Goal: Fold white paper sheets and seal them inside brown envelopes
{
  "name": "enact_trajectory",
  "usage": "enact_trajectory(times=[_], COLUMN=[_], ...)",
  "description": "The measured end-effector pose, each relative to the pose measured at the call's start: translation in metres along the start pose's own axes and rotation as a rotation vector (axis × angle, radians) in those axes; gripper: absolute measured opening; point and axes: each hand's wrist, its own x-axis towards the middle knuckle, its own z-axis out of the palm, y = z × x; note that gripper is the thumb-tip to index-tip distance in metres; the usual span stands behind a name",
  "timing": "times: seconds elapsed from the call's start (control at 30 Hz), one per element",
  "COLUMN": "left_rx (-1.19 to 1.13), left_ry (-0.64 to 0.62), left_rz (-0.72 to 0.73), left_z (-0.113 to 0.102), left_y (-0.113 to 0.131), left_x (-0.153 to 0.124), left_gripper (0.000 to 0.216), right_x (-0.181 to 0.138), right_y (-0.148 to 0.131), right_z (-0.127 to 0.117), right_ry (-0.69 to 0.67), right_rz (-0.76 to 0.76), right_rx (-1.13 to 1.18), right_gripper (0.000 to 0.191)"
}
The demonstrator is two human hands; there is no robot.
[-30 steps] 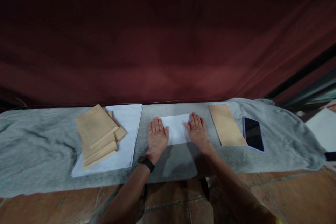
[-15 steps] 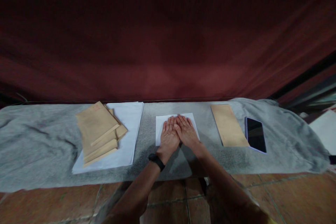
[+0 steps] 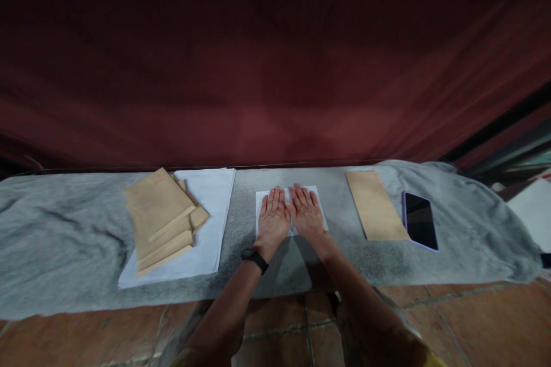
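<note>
The worktop (image 3: 241,215), covered by a grey cloth (image 3: 64,241), carries white sheets (image 3: 210,206) at the left, a folded white paper (image 3: 262,202) in the middle, then a brown envelope (image 3: 375,206) and a phone (image 3: 419,221).

There are two hands in the middle of the frame, the left hand (image 3: 273,219) and the right hand (image 3: 306,215), with one paper (image 3: 260,206) under them and one watch (image 3: 255,258). At middle left there is one pile (image 3: 159,218) of at least four brown envelopes; the exact number is not clear. At middle right there is one single envelope (image 3: 375,205) and one phone (image 3: 419,221). There is also one stack of sheets (image 3: 210,195), one cloth (image 3: 64,241) and one curtain (image 3: 275,69).
</note>
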Motion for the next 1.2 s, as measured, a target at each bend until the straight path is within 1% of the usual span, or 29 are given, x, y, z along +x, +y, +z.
enact_trajectory(times=[0.17, 0.53, 0.8, 0.93, 1.0, 1.07, 1.13, 1.2], left_rx=[0.008, 0.041, 0.046, 0.042, 0.040, 0.026, -0.002, -0.032], left_ry=[0.040, 0.046, 0.065, 0.090, 0.101, 0.111, 0.113, 0.099], left_rz=[-0.005, -0.015, -0.039, -0.084, -0.091, -0.077, -0.034, 0.030], left_z=[0.000, -0.005, -0.009, -0.011, -0.015, -0.020, -0.022, -0.021], left_y=[-0.009, -0.020, -0.027, -0.029, -0.027, -0.021, -0.011, 0.001], left_x=[-0.006, -0.019, -0.031, -0.039, -0.043, -0.047, -0.052, -0.057], left_gripper=[0.058, 0.061, 0.064, 0.062, 0.062, 0.062, 0.062, 0.062], right_x=[-0.004, -0.016, -0.027, -0.033, -0.036, -0.038, -0.040, -0.043], right_y=[0.009, 0.036, 0.055, 0.066, 0.070, 0.069, 0.061, 0.048], right_z=[-0.003, -0.005, -0.013, -0.015, -0.016, -0.019, -0.022, -0.024], right_ry=[0.018, 0.104, 0.104, 0.124, 0.143, 0.156, 0.145, 0.095], right_rz=[-0.023, -0.026, -0.002, 0.055, 0.092, 0.094, 0.048, -0.040], right_rx=[-0.032, -0.070, -0.129, -0.151, -0.150, -0.122, -0.055, 0.039], right_gripper=[0.057, 0.060, 0.061, 0.061, 0.061, 0.062, 0.063, 0.063])
